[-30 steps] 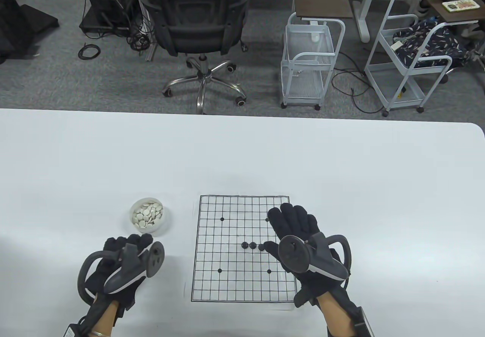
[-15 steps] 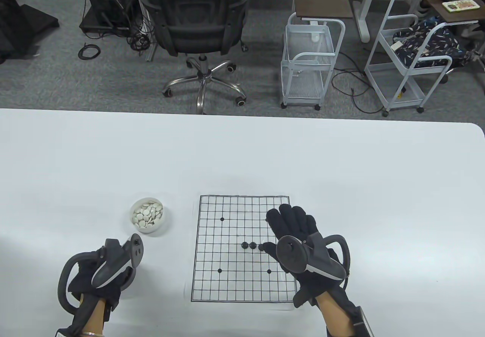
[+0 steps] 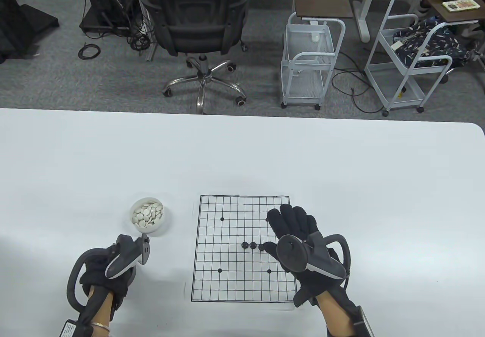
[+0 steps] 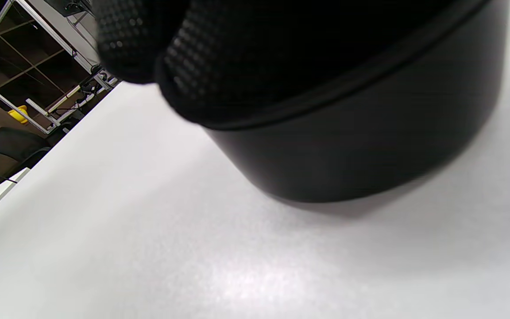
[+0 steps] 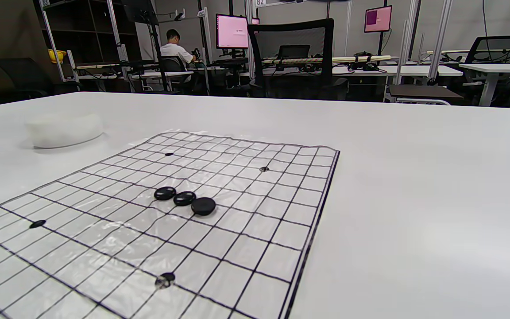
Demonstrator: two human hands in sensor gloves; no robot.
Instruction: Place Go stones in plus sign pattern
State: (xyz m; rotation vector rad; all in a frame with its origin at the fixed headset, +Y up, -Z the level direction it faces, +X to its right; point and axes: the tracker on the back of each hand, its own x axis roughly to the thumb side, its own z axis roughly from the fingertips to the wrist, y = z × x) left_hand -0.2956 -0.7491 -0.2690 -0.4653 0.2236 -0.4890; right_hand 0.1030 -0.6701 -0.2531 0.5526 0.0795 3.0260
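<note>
A paper Go board (image 3: 227, 280) lies on the white table. Three black stones (image 3: 252, 245) sit in a row near its middle, also in the right wrist view (image 5: 184, 198). My right hand (image 3: 282, 227) lies flat and open on the board's right side, its thumb tip by the rightmost stone. My left hand (image 3: 110, 272) is left of the board, below the white bowl. In the left wrist view its fingers (image 4: 148, 40) lie over the rim of a black bowl (image 4: 370, 133). Whether they hold a stone is hidden.
A white bowl (image 3: 163, 221) of white stones stands left of the board's far corner, also in the right wrist view (image 5: 64, 128). An office chair (image 3: 197, 30) and wire carts (image 3: 308, 64) stand beyond the table's far edge.
My left hand drew back toward the lower left, then shifted slightly right and up again. My right hand and the three stones have not moved.
</note>
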